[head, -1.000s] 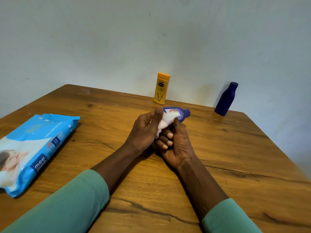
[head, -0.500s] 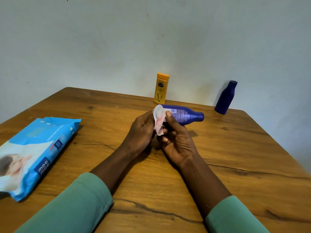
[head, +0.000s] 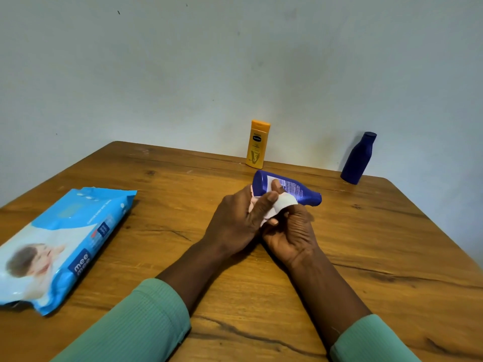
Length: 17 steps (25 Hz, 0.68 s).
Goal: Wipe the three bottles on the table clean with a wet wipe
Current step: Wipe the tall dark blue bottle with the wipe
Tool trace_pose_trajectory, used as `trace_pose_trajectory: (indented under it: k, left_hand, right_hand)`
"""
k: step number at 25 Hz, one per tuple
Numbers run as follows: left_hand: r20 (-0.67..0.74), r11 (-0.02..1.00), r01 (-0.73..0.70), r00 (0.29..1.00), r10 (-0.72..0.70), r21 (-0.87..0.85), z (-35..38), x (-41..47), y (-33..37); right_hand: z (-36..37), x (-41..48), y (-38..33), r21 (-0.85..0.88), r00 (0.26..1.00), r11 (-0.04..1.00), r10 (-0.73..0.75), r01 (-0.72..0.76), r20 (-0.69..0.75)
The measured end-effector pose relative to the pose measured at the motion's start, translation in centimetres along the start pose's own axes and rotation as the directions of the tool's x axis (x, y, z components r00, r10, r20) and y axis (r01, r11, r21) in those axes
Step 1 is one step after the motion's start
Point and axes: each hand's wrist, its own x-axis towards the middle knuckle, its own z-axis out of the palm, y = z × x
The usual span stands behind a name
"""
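The blue bottle (head: pixel 286 188), gripped by the right hand (head: pixel 290 231), has been turned; the wipe (head: pixel 283 202), pinched by the left hand (head: pixel 236 223), now reaches its label side.

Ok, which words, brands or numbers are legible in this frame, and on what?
"mee mee": on the blue wet wipe pack.
Other print on that pack: too blurred to read.
Dark oval logo and text on the yellow bottle: too small to read.
Back label on the held blue bottle: too small to read.
Standing dark blue bottle: no text visible.
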Motion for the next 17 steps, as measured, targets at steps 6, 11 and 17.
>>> trace_pose_trajectory:
  k: [6,11,17]
  left_hand:
    - [-0.211,0.972,0.234,0.950,-0.231,-0.014,0.0,0.5,0.5]
    - [-0.062,0.864,0.386,0.903,-0.426,-0.324,-1.5,1.0,0.2]
    - [0.028,0.960,0.166,0.986,-0.164,-0.225,-0.6,0.3,-0.3]
  right_hand:
    - [0.0,0.2,0.9,-0.210,0.999,0.976,-0.053,0.052,0.002]
    - [-0.1,0.5,0.9,-0.360,0.998,0.931,-0.053,0.062,0.035]
    - [-0.2,0.8,0.4,-0.058,1.000,0.998,-0.023,0.022,-0.019]
